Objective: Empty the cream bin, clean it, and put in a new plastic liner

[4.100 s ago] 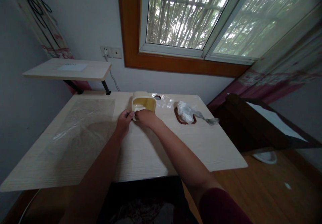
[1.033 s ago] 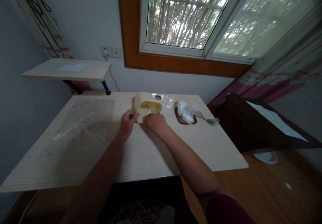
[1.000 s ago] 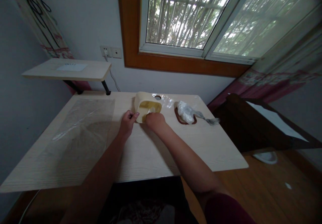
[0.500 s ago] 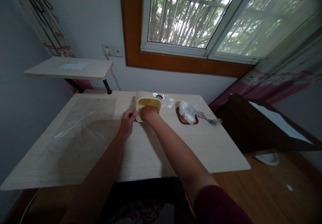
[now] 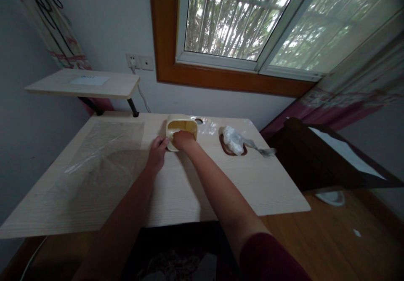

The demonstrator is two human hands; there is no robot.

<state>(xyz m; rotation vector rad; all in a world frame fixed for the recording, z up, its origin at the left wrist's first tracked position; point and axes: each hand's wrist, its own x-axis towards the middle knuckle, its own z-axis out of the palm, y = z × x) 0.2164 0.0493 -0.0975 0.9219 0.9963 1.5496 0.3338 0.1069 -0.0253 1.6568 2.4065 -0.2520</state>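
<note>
A cream-coloured, box-like container [image 5: 186,125] with a yellowish inside stands at the back middle of the pale wooden desk [image 5: 233,188], its opening towards me. My left hand [image 5: 157,151] grips the container's left edge between thumb and fingers. Inside the opening is my right hand [image 5: 183,139], its fingers curled; whatever they hold or press is hidden by the hand itself. To the right, a crumpled clear plastic bag [image 5: 233,141] lies on a reddish-brown rimmed piece [image 5: 223,147].
A clear plastic sheet [image 5: 104,159] lies flat over the desk's left part. Behind it rises a small raised shelf [image 5: 57,83] bearing a paper slip [image 5: 90,80]. A dark wooden piece of furniture [image 5: 303,159] stands to the right, below the window [image 5: 236,24].
The container has tilted or turned slightly, showing more of its inside. My right hand remains in it and my left hand still holds its edge. The view has shifted a little.
</note>
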